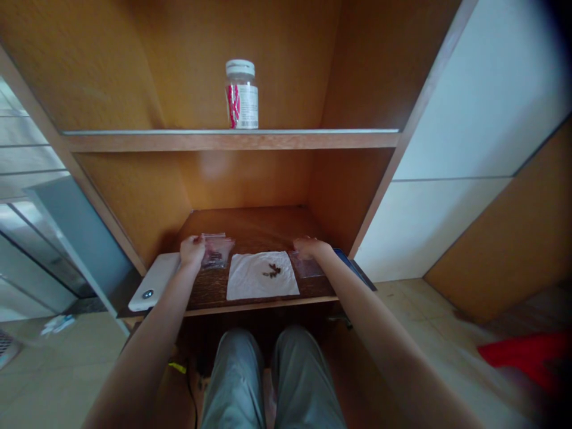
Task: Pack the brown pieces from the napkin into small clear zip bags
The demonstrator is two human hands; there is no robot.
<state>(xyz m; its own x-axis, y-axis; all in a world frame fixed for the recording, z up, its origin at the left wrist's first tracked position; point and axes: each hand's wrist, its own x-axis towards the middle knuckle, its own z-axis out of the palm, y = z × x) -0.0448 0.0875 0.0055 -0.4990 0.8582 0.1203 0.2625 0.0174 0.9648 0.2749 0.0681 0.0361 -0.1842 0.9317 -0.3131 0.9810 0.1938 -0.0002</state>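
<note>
The person sits facing a wooden shelf unit, with both hands at the front of its lower shelf (250, 229). The left hand (192, 251) is at the edge of a clear plastic bag (217, 251) that holds dark contents. Its fingers (198, 239) are bent over the bag's edge; whether they pinch it cannot be determined. The right hand (310, 246) is at the top of a second clear plastic bag (306, 266), with its fingers (301, 241) touching or just over the bag; no firm grip can be confirmed. A white paper sheet (261, 277) lies between the bags, carrying small dark fragments (271, 271). A white flat device (154, 280) lies just left of the left hand, partly over the shelf's front edge. A dark blue flat object (353, 267) sits beyond the second bag. A white-lidded jar (241, 95) with a red-and-white label stands on the upper shelf (223, 141). A red cloth (527, 356) lies on the floor at right.
</note>
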